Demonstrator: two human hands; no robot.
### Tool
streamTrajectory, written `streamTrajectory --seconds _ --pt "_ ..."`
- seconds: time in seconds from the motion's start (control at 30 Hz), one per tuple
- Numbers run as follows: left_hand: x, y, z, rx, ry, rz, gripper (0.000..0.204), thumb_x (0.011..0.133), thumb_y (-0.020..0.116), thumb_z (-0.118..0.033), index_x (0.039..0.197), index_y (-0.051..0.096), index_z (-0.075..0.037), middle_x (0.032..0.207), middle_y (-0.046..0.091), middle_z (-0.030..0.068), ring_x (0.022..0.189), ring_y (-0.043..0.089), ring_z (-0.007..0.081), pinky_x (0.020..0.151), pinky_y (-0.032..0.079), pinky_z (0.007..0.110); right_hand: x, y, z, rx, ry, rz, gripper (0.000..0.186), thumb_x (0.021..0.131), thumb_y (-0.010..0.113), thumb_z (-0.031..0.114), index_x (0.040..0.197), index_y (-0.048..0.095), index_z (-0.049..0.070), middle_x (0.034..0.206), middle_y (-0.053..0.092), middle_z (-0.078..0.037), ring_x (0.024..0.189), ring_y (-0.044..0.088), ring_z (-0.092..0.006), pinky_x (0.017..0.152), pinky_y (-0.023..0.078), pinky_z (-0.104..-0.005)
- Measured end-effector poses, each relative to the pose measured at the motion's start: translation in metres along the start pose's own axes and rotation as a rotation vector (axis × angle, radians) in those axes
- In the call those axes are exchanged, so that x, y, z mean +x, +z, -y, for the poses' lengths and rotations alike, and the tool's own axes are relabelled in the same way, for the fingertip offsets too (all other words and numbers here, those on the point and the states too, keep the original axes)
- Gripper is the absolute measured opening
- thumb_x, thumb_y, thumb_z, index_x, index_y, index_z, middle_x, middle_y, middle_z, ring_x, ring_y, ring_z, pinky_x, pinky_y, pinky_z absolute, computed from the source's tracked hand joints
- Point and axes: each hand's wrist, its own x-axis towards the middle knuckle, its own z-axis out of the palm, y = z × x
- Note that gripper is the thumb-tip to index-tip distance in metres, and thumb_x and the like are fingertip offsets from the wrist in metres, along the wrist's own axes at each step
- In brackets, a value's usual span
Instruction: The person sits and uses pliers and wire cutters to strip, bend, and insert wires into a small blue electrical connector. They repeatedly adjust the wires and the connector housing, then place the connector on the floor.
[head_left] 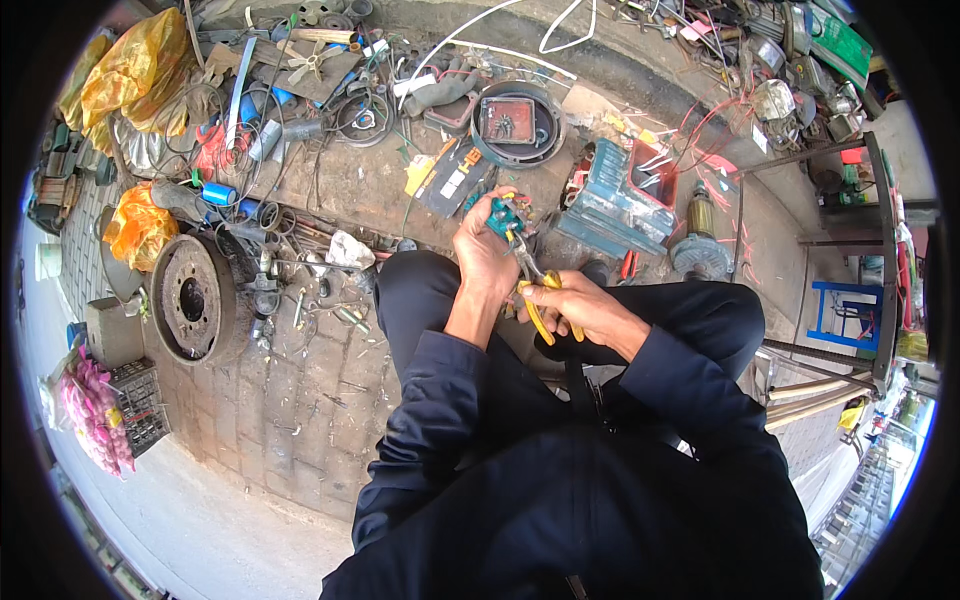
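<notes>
My left hand [484, 256] is closed around a small teal-green part [504, 216] with some thin wires or bits of yellow and red at its top; I cannot make out its exact kind. My right hand [590, 308] grips a pair of pliers [537, 318] by its yellow handles. The metal jaws point up and left and reach the lower side of the teal part. Both hands are held above my knees. Just beyond them, to the right, a large teal machine housing [615, 205] lies on the ground with a red-lined opening.
A round dark basin [518, 125] with a red tray stands ahead. A motor armature [697, 235] stands right of the housing. A rusty wheel rim [193, 300] sits at left, near orange plastic bags [145, 225]. Cables and scrap cover the far ground; a metal frame [880, 260] rises at right.
</notes>
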Motion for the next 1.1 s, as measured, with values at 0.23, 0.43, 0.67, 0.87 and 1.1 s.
streamTrajectory --seconds 0.23,0.43,0.67,0.87,1.1 --pt "-0.003 0.005 -0.001 0.027 -0.048 -0.016 0.035 0.095 0.058 -0.032 0.115 0.066 -0.004 0.105 0.071 0.0099 0.093 0.062 0.0216 0.082 0.047 0.038 0.004 -0.007 0.002 -0.119 -0.015 0.012 0.03 0.103 0.06 0.028 0.098 0.064 -0.001 0.084 0.069 -0.009 0.058 0.054 -0.0078 0.05 0.041 -0.0247" --pt "-0.003 -0.001 -0.003 0.0 -0.076 0.03 0.038 0.094 0.061 -0.03 0.117 0.067 0.0 0.112 0.072 0.0143 0.105 0.065 0.0273 0.089 0.051 0.041 0.001 -0.007 0.006 -0.009 0.015 0.089 0.028 0.102 0.062 0.027 0.101 0.065 -0.001 0.088 0.071 -0.009 0.061 0.057 -0.0085 0.052 0.045 -0.0238" --pt "-0.005 0.001 -0.004 -0.008 -0.097 0.052 0.039 0.095 0.059 -0.03 0.119 0.066 0.0 0.114 0.07 0.0151 0.106 0.066 0.0284 0.088 0.053 0.044 -0.002 -0.005 0.008 0.063 0.05 0.114 0.032 0.103 0.06 0.031 0.109 0.065 0.001 0.096 0.072 -0.009 0.066 0.061 -0.0085 0.056 0.049 -0.0246" --pt "-0.003 -0.001 -0.004 0.028 -0.137 0.111 0.039 0.096 0.059 -0.03 0.12 0.065 -0.001 0.114 0.07 0.0154 0.105 0.066 0.0278 0.087 0.054 0.044 0.0 -0.002 0.004 0.152 0.0 0.08 0.035 0.105 0.056 0.033 0.108 0.066 0.0 0.095 0.073 -0.01 0.066 0.061 -0.0097 0.057 0.049 -0.0257" --pt "-0.003 0.001 -0.001 0.156 -0.051 0.119 0.039 0.094 0.059 -0.03 0.12 0.062 -0.001 0.113 0.068 0.0126 0.104 0.062 0.0252 0.086 0.053 0.044 -0.001 0.01 0.004 0.249 0.089 -0.001 0.037 0.102 0.06 0.042 0.101 0.067 0.005 0.085 0.067 -0.005 0.064 0.054 -0.0075 0.057 0.045 -0.0273"
